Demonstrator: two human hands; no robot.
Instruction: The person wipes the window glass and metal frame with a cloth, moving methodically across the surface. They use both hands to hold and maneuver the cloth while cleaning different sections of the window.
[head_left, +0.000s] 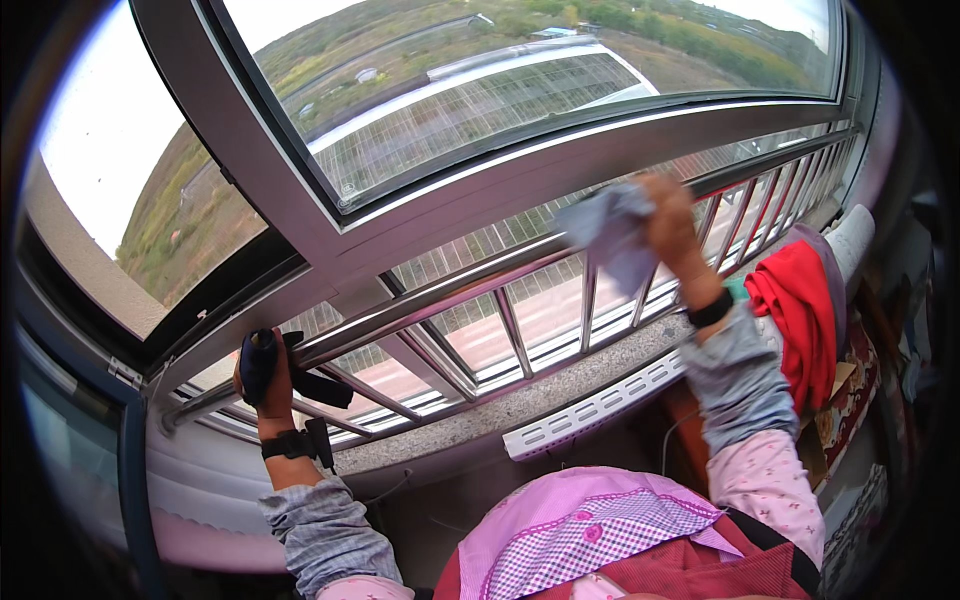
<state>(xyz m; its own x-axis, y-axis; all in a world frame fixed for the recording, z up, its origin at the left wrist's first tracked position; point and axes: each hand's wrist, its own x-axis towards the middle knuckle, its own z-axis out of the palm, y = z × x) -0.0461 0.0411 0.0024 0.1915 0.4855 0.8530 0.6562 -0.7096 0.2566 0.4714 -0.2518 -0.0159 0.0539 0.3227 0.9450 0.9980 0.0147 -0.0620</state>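
Observation:
A metal handrail (450, 289) runs across the window at a slant, with thin upright bars below it. At its left end my left hand (271, 382) is closed on the rail. Dark fabric (259, 366) covers part of that hand and a black strap (322, 387) hangs beside it; whether these are worn or held, I cannot tell. Farther right, my right hand (670, 225) grips a grey-blue cloth (616, 229) at the rail. Both hand and cloth are blurred, and the cloth hides a stretch of the rail.
Above the rail is a large framed window pane (480, 97). Under the bars lies a speckled stone sill (517, 401), with a white slotted panel (592, 405) below its edge. Red fabric (799, 315) drapes at the right. A dark-framed door or sash (135, 450) stands left.

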